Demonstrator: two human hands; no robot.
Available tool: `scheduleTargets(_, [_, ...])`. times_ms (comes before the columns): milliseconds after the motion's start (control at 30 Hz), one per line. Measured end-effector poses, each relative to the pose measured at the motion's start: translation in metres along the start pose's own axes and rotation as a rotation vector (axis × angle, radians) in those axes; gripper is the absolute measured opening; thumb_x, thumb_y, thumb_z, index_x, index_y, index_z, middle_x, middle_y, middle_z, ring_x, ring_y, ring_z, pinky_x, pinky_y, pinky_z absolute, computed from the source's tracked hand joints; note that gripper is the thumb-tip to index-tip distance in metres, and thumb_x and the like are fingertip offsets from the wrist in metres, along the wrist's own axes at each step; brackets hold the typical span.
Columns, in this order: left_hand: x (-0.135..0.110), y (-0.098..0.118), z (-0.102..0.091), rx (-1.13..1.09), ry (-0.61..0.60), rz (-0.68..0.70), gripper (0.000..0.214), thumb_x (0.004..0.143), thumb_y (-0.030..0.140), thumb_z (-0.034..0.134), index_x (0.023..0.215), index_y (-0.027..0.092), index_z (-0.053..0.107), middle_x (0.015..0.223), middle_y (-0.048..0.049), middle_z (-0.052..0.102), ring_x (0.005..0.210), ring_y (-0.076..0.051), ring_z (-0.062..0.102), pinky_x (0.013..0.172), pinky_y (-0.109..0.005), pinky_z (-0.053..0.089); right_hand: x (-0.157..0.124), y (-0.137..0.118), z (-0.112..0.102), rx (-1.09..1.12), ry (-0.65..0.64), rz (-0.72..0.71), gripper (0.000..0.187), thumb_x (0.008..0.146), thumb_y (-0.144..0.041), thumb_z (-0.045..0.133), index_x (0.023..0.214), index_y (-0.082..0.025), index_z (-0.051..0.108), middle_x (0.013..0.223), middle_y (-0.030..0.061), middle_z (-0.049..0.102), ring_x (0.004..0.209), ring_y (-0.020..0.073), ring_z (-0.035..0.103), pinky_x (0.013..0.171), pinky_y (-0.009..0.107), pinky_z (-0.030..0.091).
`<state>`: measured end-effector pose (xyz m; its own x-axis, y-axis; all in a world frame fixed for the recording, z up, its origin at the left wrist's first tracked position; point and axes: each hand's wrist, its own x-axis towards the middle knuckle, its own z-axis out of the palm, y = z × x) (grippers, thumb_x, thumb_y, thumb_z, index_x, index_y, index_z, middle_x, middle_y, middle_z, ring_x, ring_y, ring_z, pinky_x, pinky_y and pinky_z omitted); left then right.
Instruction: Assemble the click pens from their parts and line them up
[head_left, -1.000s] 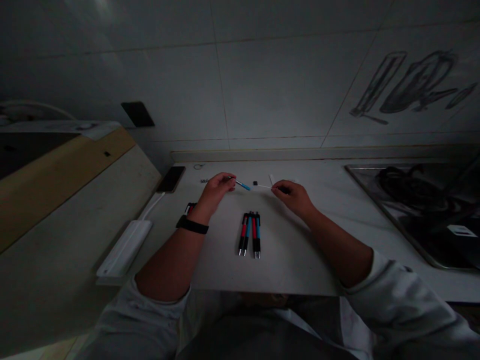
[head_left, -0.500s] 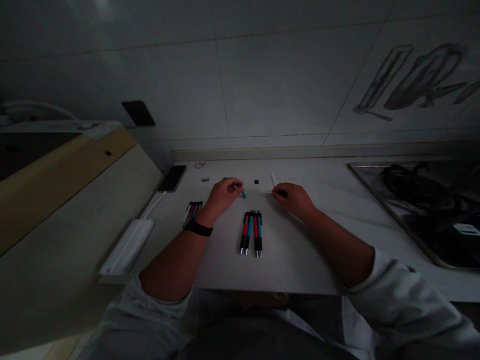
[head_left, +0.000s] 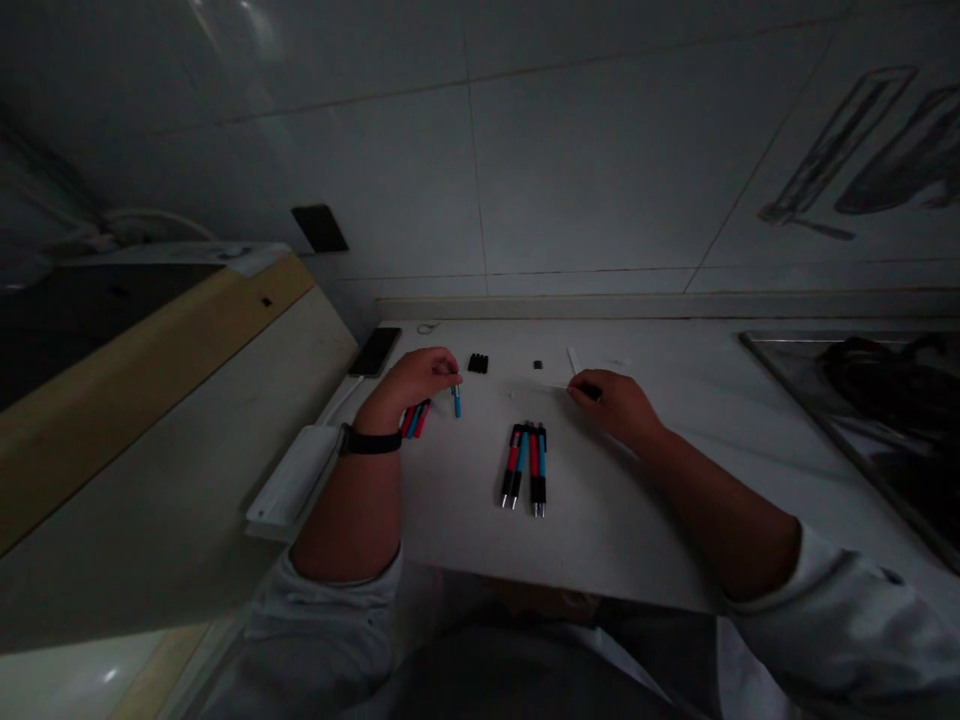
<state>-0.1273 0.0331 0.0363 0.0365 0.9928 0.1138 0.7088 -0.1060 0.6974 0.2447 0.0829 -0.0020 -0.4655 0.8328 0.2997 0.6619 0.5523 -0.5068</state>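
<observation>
My left hand [head_left: 421, 382] is closed in a pinch at the top of a blue pen barrel [head_left: 457, 403], which points downward. Beside and partly behind that hand lie several red and blue pen barrels [head_left: 417, 420]. My right hand [head_left: 613, 400] is closed around a dark piece, with a thin pale rod like a pen refill [head_left: 555, 386] sticking out to the left; the fingers hide much of it. Between my forearms, several red and blue pens with black grips [head_left: 525, 465] lie side by side, silver tips toward me.
Behind the hands are a cluster of black pieces [head_left: 478, 363], a small black piece [head_left: 538, 365] and a white strip [head_left: 574, 359]. A phone [head_left: 376, 351] and a white power strip [head_left: 289, 480] are at left. A stove [head_left: 877, 420] stands right.
My left hand has moved left with the blue pen barrel, uncovering the black pieces behind it. My right hand stays about where it was. The whole view has shifted left.
</observation>
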Motion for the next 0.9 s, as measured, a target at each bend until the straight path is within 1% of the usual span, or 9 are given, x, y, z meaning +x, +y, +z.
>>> scheduleTargets(100, [-0.001,-0.014,-0.001,0.048,-0.144,-0.071,0.018,0.069,0.036,0.081,0.080,0.023,0.074,0.073,-0.0014,0.074,0.062,-0.019,0.066,0.055,-0.027,0.045,-0.001,-0.002,-0.001,-0.001,0.000,-0.012,0.020,0.094,-0.033,0.058,0.095,-0.024,0.076,0.096,0.0071,0.077,0.081,0.0236,0.067,0.075,0.037,0.049])
scheduleTargets(233, [-0.001,-0.025,-0.001,0.149,-0.234,-0.137,0.012,0.068,0.033,0.079,0.075,0.023,0.076,0.067,-0.0006,0.073,0.055,-0.017,0.063,0.051,-0.026,0.041,-0.001,-0.002,0.000,-0.001,0.002,-0.047,0.021,0.095,-0.034,0.058,0.097,-0.023,0.076,0.097,0.0078,0.076,0.082,0.0234,0.066,0.076,0.038,0.049])
scheduleTargets(400, [-0.001,-0.032,-0.005,0.301,-0.262,-0.260,0.011,0.071,0.029,0.077,0.079,0.022,0.079,0.074,-0.0020,0.077,0.064,-0.017,0.067,0.057,-0.025,0.043,0.000,-0.002,0.001,0.068,0.069,-0.098,0.021,0.095,-0.036,0.061,0.094,-0.022,0.077,0.097,0.0096,0.071,0.081,0.0214,0.065,0.078,0.037,0.053])
scheduleTargets(467, [-0.002,-0.033,-0.006,0.334,-0.252,-0.277,0.012,0.072,0.029,0.078,0.081,0.021,0.079,0.079,-0.0030,0.078,0.069,-0.017,0.069,0.059,-0.025,0.044,0.000,-0.004,0.002,0.117,0.092,-0.101,0.023,0.095,-0.039,0.062,0.093,-0.022,0.078,0.097,0.0102,0.069,0.083,0.0218,0.065,0.078,0.037,0.055])
scheduleTargets(567, [-0.002,-0.031,-0.009,0.356,-0.259,-0.277,0.010,0.072,0.026,0.079,0.080,0.021,0.080,0.081,-0.0037,0.079,0.072,-0.018,0.070,0.063,-0.026,0.046,0.000,-0.006,0.002,0.199,0.118,-0.081,0.027,0.095,-0.046,0.063,0.093,-0.023,0.077,0.096,0.0096,0.069,0.083,0.0224,0.065,0.077,0.038,0.055])
scheduleTargets(667, [-0.003,-0.027,-0.013,0.355,-0.252,-0.286,0.008,0.072,0.024,0.079,0.080,0.021,0.079,0.080,-0.0036,0.078,0.072,-0.019,0.069,0.064,-0.027,0.046,0.001,-0.008,0.003,0.306,0.126,-0.013,0.031,0.094,-0.053,0.062,0.093,-0.024,0.073,0.094,0.0082,0.070,0.082,0.0223,0.065,0.077,0.038,0.053])
scheduleTargets(733, [-0.004,-0.020,-0.012,0.346,-0.210,-0.276,0.009,0.072,0.023,0.080,0.081,0.021,0.079,0.080,-0.0034,0.077,0.071,-0.019,0.069,0.064,-0.028,0.046,0.001,-0.009,0.005,0.396,0.102,0.049,0.034,0.094,-0.057,0.062,0.093,-0.024,0.070,0.090,0.0067,0.070,0.080,0.0215,0.064,0.076,0.037,0.051])
scheduleTargets(800, [-0.003,-0.009,-0.007,0.306,-0.136,-0.209,0.013,0.074,0.024,0.080,0.086,0.021,0.079,0.083,-0.0038,0.077,0.073,-0.019,0.069,0.066,-0.028,0.047,0.002,-0.010,0.007,0.510,0.082,0.095,0.036,0.091,-0.059,0.064,0.093,-0.024,0.067,0.087,0.0051,0.070,0.078,0.0204,0.063,0.076,0.037,0.051])
scheduleTargets(900, [-0.001,0.017,0.016,0.144,-0.031,0.016,0.020,0.081,0.033,0.078,0.097,0.021,0.079,0.093,-0.0051,0.077,0.083,-0.020,0.068,0.075,-0.030,0.050,0.003,-0.015,0.009,0.711,0.058,0.142,0.036,0.085,-0.059,0.071,0.090,-0.024,0.063,0.086,0.0034,0.070,0.078,0.0191,0.063,0.074,0.035,0.051])
